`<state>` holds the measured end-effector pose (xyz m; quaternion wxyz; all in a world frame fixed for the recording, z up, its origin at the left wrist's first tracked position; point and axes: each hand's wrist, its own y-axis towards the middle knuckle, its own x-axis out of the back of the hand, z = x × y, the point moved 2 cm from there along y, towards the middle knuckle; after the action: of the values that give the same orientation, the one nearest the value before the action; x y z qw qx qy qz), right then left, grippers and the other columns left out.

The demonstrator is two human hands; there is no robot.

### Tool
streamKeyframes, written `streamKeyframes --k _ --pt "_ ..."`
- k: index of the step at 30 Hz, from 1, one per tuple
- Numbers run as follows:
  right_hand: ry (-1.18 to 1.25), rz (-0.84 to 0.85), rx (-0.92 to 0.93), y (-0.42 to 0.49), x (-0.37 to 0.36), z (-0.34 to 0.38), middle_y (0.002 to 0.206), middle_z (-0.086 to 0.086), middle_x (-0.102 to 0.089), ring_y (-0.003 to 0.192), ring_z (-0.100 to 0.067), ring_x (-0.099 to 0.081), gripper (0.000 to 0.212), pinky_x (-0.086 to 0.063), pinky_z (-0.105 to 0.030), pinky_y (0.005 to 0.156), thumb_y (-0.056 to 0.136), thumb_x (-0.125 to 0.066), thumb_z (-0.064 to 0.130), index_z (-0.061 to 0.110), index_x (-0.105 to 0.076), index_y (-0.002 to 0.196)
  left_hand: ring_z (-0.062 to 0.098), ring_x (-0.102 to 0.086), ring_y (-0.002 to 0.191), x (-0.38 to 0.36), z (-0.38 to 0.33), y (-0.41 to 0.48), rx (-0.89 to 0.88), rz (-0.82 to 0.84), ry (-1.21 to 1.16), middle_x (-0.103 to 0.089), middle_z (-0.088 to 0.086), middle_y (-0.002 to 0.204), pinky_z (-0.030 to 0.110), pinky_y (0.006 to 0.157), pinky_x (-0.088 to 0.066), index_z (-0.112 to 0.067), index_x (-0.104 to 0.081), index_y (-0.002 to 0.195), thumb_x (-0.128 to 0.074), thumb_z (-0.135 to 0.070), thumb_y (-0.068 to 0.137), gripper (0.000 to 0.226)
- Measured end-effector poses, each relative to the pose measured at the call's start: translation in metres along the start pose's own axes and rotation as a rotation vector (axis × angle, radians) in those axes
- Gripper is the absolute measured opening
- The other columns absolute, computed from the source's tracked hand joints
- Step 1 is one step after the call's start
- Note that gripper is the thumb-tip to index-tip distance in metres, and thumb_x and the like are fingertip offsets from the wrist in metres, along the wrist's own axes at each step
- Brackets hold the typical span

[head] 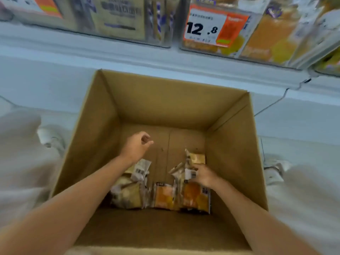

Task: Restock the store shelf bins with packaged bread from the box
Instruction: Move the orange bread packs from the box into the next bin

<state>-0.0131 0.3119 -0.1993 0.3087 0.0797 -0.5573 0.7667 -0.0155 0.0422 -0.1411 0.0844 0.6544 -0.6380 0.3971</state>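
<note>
An open cardboard box [161, 100] stands on the floor below the shelf. Several packaged breads lie at its bottom near the front: beige packs [128, 192] on the left, orange packs [195, 197] on the right. My right hand [204, 174] is deep in the box and grips a beige bread pack [191, 162] by its edge. My left hand [137, 146] hovers above the box floor with loosely curled fingers and holds nothing. Clear shelf bins [239, 34] with bread packs run along the top.
A price tag reading 12.8 [211, 28] hangs on the right bin. Another bin [117, 19] with beige packs sits at the upper left. My white shoes [53, 137] flank the box on a pale floor.
</note>
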Motion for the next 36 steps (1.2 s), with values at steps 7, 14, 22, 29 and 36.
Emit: streamKeyframes --k 7,14,22,29,36 --pt "-0.415 0.124 -0.055 0.024 -0.022 -0.02 0.124 -0.008 -0.059 0.109 -0.025 -0.058 0.035 -0.049 -0.028 0.081 0.09 -0.059 0.012 0.017 -0.057 0.124 0.017 -0.06 0.105 -0.036 0.033 -0.011 0.143 0.194 -0.088 -0.064 0.001 0.11 0.028 0.083 -0.048 -0.014 -0.062 0.116 -0.065 -0.028 0.094 0.027" --pt "0.145 0.106 0.194 0.005 0.005 0.048 0.109 -0.021 -0.069 0.088 -0.016 -0.062 0.025 -0.052 -0.026 0.077 0.086 -0.072 0.007 0.001 -0.07 0.11 0.013 -0.055 0.12 -0.058 0.008 -0.023 0.225 0.517 -0.201 -0.053 -0.008 0.133 0.02 0.093 -0.045 -0.023 -0.046 0.142 -0.084 -0.044 0.072 0.082" --pt "0.308 -0.257 -0.041 0.036 0.028 0.007 0.126 0.005 -0.056 0.111 -0.014 -0.055 0.052 -0.049 -0.028 0.087 0.089 -0.07 0.023 0.019 -0.051 0.137 0.007 -0.064 0.076 -0.02 0.038 -0.011 0.434 0.034 -0.687 -0.068 0.004 0.105 0.019 0.057 -0.049 -0.011 -0.059 0.119 -0.071 -0.013 0.088 0.033" --pt "-0.097 -0.359 -0.082 0.067 -0.029 -0.02 0.131 -0.01 -0.046 0.115 -0.032 -0.052 0.063 -0.053 -0.039 0.085 0.081 -0.074 0.04 0.024 -0.041 0.132 0.023 -0.066 0.096 -0.026 0.061 -0.003 0.492 -0.066 -0.696 -0.068 0.009 0.108 0.027 0.068 -0.052 -0.019 -0.061 0.094 -0.072 -0.012 0.088 0.015" --pt "0.429 -0.041 0.036 0.039 0.023 0.046 0.111 -0.008 -0.067 0.099 -0.024 -0.063 0.019 -0.052 -0.036 0.087 0.089 -0.067 0.013 0.02 -0.064 0.107 0.023 -0.066 0.098 -0.012 0.049 0.009 0.419 -0.163 -0.67 -0.067 0.01 0.112 0.032 0.078 -0.057 -0.008 -0.061 0.116 -0.071 -0.01 0.089 0.029"
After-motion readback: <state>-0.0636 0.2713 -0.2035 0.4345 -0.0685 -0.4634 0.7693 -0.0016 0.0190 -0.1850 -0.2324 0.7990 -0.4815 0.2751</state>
